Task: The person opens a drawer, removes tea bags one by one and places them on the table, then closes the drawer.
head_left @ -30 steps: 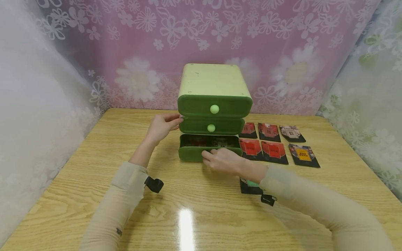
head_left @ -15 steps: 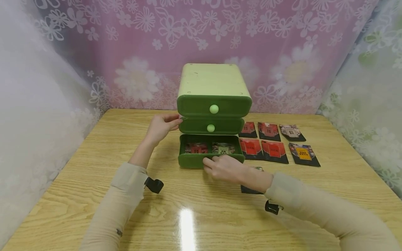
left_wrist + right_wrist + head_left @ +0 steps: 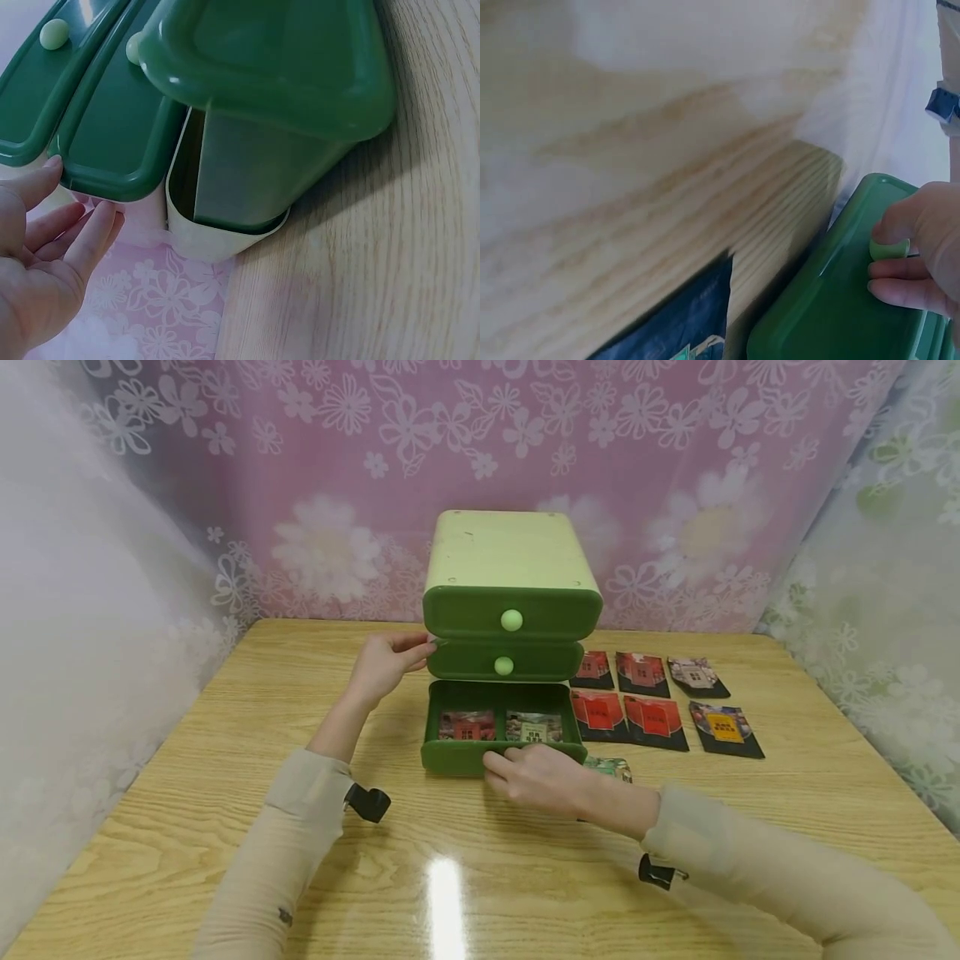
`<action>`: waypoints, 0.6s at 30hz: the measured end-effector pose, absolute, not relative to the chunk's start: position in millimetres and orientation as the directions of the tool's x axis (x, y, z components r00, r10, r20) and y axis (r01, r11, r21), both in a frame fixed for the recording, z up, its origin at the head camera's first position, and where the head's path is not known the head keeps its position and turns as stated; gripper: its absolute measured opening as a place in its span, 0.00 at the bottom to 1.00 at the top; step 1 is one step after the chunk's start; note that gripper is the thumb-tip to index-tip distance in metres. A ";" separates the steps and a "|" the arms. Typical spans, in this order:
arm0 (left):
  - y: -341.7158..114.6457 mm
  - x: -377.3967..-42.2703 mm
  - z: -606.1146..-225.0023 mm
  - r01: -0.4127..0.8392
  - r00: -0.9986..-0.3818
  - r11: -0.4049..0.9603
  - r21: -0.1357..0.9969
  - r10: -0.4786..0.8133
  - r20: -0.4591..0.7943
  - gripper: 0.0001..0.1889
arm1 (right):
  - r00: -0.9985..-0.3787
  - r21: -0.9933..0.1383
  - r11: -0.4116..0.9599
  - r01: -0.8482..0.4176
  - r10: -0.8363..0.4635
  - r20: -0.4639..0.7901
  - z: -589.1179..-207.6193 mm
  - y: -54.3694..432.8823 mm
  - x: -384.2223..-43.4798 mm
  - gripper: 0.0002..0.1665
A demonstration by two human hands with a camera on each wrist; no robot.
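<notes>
A cream cabinet (image 3: 510, 550) with green drawer fronts stands on the table. My left hand (image 3: 381, 668) touches its left side at the middle drawer (image 3: 468, 660), thumb at the front edge and fingers fairly straight along the side. With thumb and fingers my right hand (image 3: 536, 778) pinches the pale green knob (image 3: 889, 248) of the bottom drawer (image 3: 453, 758). That drawer is pulled far out, its front clear of the cabinet in the left wrist view. Inside, a red packet (image 3: 467, 726) and a pale green packet (image 3: 534, 727) lie either side of a divider.
Right of the cabinet lie several flat packets in two rows, including a red packet (image 3: 656, 722) and one with an orange label (image 3: 725, 729). A green packet (image 3: 611, 768) is partly hidden by my right forearm. A patterned curtain (image 3: 337, 468) hangs behind the wooden table (image 3: 360, 893).
My right hand has drawn the bottom drawer toward me, bringing the two packets inside into fuller view. My left hand has stayed at the cabinet's side.
</notes>
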State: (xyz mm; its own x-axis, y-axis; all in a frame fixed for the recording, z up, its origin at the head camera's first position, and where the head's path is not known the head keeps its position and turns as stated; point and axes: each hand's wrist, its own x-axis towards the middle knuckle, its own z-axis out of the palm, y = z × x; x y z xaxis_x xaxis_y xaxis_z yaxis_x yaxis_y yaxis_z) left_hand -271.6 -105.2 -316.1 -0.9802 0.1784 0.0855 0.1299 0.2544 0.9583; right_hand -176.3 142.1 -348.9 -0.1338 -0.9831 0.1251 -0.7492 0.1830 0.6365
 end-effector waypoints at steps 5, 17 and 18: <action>-105.6 -270.8 -315.7 0.129 -0.980 0.248 0.960 0.179 0.086 0.23 | -0.094 0.641 0.164 -0.750 -0.985 0.143 -348.9 141.3 -170.6 0.05; -106.3 -271.8 -316.8 0.137 -0.978 0.251 0.958 0.185 0.091 0.23 | -0.098 0.648 0.147 -0.747 -0.989 0.112 -351.0 141.1 -158.1 0.04; -106.3 -271.7 -316.6 0.136 -0.979 0.247 0.959 0.185 0.091 0.23 | -0.100 0.644 0.147 -0.751 -0.989 0.108 -351.0 141.2 -156.8 0.04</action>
State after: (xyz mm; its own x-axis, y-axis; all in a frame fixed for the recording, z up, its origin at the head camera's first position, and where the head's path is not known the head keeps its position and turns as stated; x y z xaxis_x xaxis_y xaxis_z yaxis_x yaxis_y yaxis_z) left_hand -271.7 -106.3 -316.6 -0.9786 0.1849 0.0909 0.1358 0.2470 0.9595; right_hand -156.8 141.2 -351.0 -0.1001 -0.9891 0.1083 -0.7508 0.1466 0.6440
